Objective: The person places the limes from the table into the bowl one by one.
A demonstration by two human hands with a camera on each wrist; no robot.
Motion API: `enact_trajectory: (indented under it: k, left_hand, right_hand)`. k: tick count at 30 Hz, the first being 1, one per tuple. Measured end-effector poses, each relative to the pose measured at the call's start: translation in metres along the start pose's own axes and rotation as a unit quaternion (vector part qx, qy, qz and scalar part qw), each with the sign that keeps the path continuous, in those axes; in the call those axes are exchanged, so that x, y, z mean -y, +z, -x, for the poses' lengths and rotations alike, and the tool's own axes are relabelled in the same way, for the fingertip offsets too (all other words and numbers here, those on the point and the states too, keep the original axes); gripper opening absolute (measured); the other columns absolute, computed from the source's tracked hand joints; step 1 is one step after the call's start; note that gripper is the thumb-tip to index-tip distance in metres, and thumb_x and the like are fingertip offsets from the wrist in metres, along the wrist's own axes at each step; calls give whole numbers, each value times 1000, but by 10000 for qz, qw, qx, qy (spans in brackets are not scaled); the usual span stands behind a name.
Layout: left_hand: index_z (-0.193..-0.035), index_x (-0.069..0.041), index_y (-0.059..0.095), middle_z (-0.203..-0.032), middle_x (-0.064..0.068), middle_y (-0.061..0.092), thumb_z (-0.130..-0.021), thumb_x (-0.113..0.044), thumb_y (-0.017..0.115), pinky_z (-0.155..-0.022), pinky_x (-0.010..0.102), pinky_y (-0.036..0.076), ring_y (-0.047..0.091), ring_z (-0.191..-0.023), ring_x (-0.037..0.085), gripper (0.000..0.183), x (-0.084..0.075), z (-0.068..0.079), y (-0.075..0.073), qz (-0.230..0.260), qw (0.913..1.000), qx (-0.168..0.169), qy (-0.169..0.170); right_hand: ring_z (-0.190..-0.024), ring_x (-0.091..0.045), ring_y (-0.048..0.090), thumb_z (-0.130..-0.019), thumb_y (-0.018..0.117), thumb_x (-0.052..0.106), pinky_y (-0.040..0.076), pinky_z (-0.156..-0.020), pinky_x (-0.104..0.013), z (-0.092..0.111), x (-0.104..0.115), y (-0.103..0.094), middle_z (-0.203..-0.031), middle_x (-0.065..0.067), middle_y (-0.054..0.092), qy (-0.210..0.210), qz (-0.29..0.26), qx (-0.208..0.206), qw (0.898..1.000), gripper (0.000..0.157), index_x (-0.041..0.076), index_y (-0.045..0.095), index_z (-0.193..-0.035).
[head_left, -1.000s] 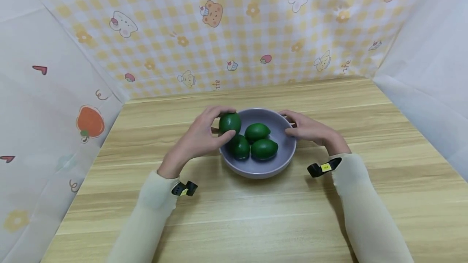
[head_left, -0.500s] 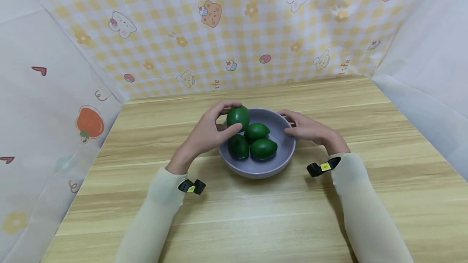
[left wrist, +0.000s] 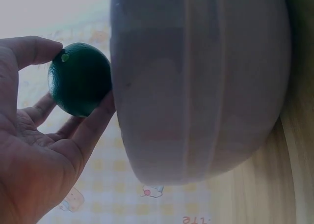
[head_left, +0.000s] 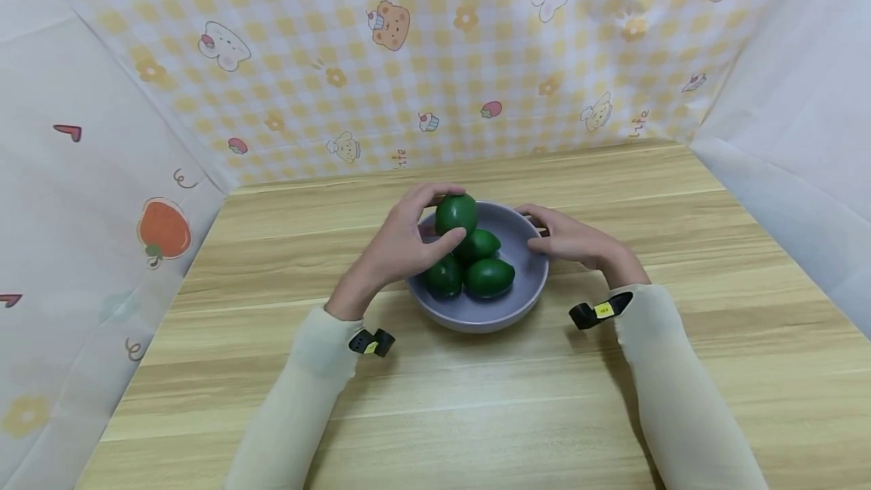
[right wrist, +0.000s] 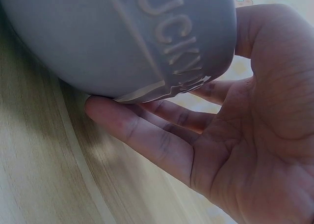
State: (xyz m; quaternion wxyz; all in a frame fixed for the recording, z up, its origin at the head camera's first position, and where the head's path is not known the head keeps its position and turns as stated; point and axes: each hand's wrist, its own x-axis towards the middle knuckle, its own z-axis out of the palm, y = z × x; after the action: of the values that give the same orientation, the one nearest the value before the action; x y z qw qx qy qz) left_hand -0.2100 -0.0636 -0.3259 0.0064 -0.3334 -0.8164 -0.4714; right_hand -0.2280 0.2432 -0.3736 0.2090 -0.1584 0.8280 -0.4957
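My left hand [head_left: 401, 244] grips a green lime [head_left: 456, 214] between thumb and fingers over the left back part of a grey-purple bowl [head_left: 476, 326]. In the left wrist view this lime [left wrist: 78, 81] shows beside the bowl's rim, with the fingertips round it. Inside the bowl lie three more limes: a left one [head_left: 442, 278], a front right one [head_left: 491, 278] and a back one [head_left: 481, 246], partly covered by the held lime. My right hand [head_left: 571, 237] holds the bowl's right side, thumb at the rim and fingers against the outer wall [right wrist: 122, 42].
The bowl stands on a wood-grain table [head_left: 435, 414]. Behind it hangs a yellow checked cloth [head_left: 469, 59] with cartoon prints. White sheets [head_left: 88, 233] enclose the left and right sides. Each wrist carries a small black camera [head_left: 373, 342].
My left hand has carried the lime rightward and slightly back, from the bowl's left rim to above the back lime. The right hand and the bowl keep their places.
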Motion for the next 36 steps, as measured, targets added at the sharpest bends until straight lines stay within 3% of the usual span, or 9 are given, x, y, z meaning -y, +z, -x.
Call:
enact_trajectory:
  k: [7,13,22,25,36]
  left_hand:
    - [-146,-16,59,-145,4,59,-96,-25,76,-109,43,54,55,-127,18,54,-4,-1,2,-509,9983,-102,247]
    - [-145,-17,59,-145,4,58,-95,-25,76,-112,45,51,55,-129,18,53,-9,-1,2,-665,9970,-120,370]
    - [-143,-15,59,-147,7,54,-95,-23,76,-100,38,59,60,-122,18,52,-14,0,2,-924,9948,65,428]
    - [-143,-15,59,-146,7,53,-95,-24,75,-96,36,59,60,-118,18,51,-17,1,3,-1124,9925,179,448]
    - [-143,-15,63,-149,7,58,-93,-24,74,-107,40,57,63,-127,21,51,-25,4,5,-1907,9793,373,569]
  right_hand:
    - [-131,-38,55,-100,53,3,58,-94,-36,0,-1,0,-151,-23,50,-12,68,2,10000,59,11,42,-157]
    - [-132,-37,55,-100,53,3,57,-96,-35,0,-2,-1,-150,-21,52,-51,132,-3,9999,58,12,43,-156]
    - [-126,-37,58,-100,53,3,59,-92,-34,0,-1,-1,-148,-24,52,-46,25,51,10000,58,11,42,-156]
    - [-125,-37,59,-100,53,2,59,-91,-34,1,0,-1,-148,-25,52,-25,-1,54,10000,58,11,42,-156]
    - [-127,-37,57,-100,55,4,58,-92,-35,1,3,0,-149,-23,51,-34,48,56,10000,60,11,41,-158]
